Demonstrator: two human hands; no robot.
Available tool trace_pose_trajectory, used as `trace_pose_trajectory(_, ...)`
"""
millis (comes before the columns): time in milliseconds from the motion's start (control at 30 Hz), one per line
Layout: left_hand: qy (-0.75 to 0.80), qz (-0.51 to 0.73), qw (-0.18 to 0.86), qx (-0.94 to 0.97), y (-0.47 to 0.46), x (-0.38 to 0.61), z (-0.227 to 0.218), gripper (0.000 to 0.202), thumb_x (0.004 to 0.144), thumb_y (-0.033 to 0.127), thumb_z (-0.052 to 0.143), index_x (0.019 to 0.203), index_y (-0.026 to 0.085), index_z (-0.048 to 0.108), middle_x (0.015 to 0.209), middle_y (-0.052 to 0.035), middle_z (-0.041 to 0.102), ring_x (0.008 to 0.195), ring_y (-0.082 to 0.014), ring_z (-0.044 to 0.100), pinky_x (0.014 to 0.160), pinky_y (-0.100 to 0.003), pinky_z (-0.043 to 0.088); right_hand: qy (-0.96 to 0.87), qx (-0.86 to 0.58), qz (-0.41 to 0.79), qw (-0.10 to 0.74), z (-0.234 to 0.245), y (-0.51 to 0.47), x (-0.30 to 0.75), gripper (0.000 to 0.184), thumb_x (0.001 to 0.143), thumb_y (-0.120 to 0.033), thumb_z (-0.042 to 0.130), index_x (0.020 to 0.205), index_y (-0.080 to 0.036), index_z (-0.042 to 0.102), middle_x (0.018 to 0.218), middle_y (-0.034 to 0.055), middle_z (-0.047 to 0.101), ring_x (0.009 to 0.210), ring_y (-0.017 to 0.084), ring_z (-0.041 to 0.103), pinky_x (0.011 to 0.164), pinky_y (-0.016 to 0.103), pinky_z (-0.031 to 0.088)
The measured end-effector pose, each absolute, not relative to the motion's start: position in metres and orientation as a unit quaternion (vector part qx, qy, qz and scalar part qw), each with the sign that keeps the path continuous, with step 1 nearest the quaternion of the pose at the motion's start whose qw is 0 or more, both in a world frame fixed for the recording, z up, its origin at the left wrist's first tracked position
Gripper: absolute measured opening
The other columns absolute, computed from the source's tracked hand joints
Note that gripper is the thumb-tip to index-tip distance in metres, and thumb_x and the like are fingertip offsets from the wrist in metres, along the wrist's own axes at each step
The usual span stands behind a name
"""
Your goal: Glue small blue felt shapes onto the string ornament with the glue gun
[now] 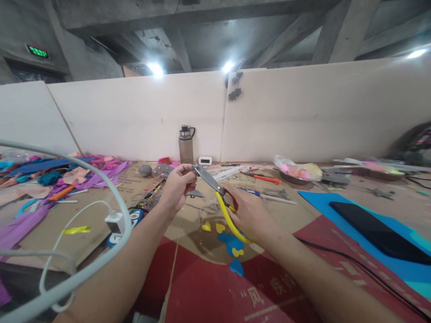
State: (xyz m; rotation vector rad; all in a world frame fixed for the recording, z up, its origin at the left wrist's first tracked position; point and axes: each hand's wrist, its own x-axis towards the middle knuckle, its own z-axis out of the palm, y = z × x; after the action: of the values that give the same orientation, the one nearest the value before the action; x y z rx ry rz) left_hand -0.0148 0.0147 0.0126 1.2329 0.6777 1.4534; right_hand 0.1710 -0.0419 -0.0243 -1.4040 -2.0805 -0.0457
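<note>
Left hand [178, 188] pinched; right hand [248, 210] curled.

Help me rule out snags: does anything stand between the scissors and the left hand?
Nothing visible does. The scissors, held in the right hand, reach up to the left hand; any scrap pinched there is too small to tell. The blue and yellow cut-outs lie below.

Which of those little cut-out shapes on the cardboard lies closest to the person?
The blue heart at the group's near end; the yellow shapes and other blue pieces lie farther away.
</note>
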Motion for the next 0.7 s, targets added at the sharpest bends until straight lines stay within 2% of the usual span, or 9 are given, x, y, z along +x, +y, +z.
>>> trace_pose_trajectory(267,0.298,0.598,0.537,0.515,0.0152,-0.0184,0.0109,0.019,0.058,0.011,0.062,0.074,0.016,0.053,0.053,0.0063,0.044,0.044,-0.0034,0.035,0.041,-0.016,0.021,-0.794,-0.51,-0.008,0.331,-0.0235,-0.0412,0.1687,0.045,0.085,-0.033,0.049,0.129,-0.022,0.043,0.116,0.0127,0.056,0.1,0.026,0.056,0.081,0.037,0.044)
trace_pose_trajectory(500,0.274,0.592,0.558,0.512,0.0146,-0.0168,0.0097,0.02,0.056,0.009,0.06,0.069,0.018,0.049,0.046,0.0075,0.041,0.038,-0.003,0.029,0.038,-0.016,0.015,-0.796,-0.502,0.005,0.338,-0.0247,-0.0403,0.1691,0.047,0.084,-0.032,0.05,0.129,-0.022,0.042,0.12,0.0132,0.055,0.107,0.027,0.054,0.087,0.04,0.044)
trace_pose_trajectory(700,0.267,0.583,0.574,0.509,0.0133,-0.0154,0.01,0.021,0.056,0.009,0.062,0.068,0.017,0.047,0.049,0.0076,0.042,0.037,-0.0014,0.029,0.036,-0.015,0.014,-0.792,-0.507,-0.008,0.342,-0.0267,-0.0385,0.1717,0.045,0.084,-0.033,0.052,0.127,-0.022,0.045,0.116,0.0123,0.058,0.102,0.027,0.056,0.082,0.038,0.044)
